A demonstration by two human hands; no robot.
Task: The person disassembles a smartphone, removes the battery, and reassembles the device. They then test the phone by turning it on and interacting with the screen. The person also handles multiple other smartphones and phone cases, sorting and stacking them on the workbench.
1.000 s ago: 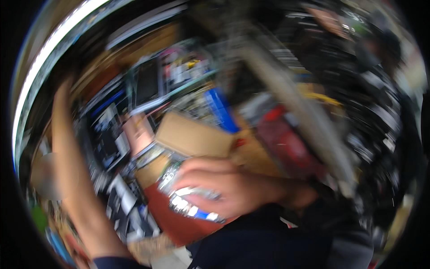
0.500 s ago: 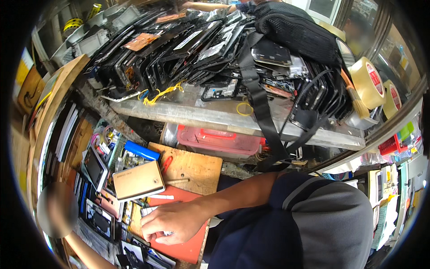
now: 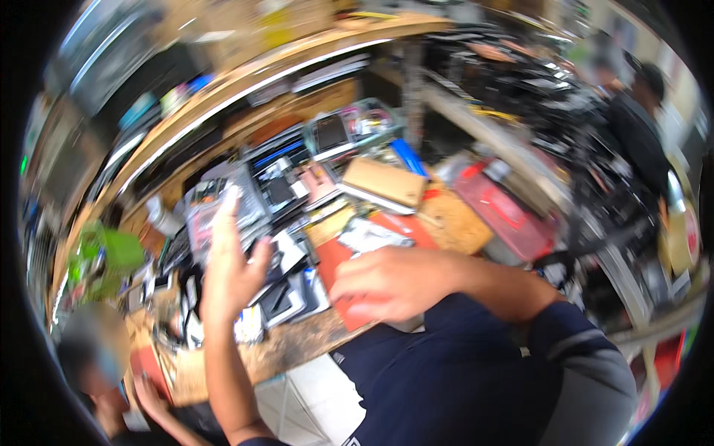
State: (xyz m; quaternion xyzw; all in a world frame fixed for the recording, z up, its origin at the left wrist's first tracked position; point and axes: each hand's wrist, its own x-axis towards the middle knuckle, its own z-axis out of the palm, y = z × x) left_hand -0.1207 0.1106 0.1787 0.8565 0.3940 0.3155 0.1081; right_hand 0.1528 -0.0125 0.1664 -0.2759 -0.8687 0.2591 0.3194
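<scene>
My left hand (image 3: pixel 232 271) is raised over the left part of the cluttered bench. Its fingers point away from me, the thumb stands apart, and I see nothing in it. My right hand (image 3: pixel 390 281) hovers palm down at the near side of a red mat (image 3: pixel 338 271), blurred, with fingers loosely stretched. No held object shows, though its underside is hidden. Just beyond it lies a crumpled silvery, clear-looking packet (image 3: pixel 372 236). Farther back is a tan box (image 3: pixel 383 182) with a white lower edge. Phone parts and flat dark panels (image 3: pixel 286 297) lie between my hands.
A blue cylinder (image 3: pixel 407 157) and a red-lidded clear case (image 3: pixel 506 201) lie behind. A green bin (image 3: pixel 108 256) stands left. A co-worker's hand (image 3: pixel 152 394) is at lower left; another person (image 3: pixel 643 111) stands far right. A wooden shelf edge (image 3: pixel 290 59) runs across the back.
My view has swung left. My left hand now reaches over the bench. My right hand, earlier curled around a small whitish item on the mat, has its fingers loosened; the silvery packet now shows beyond it.
</scene>
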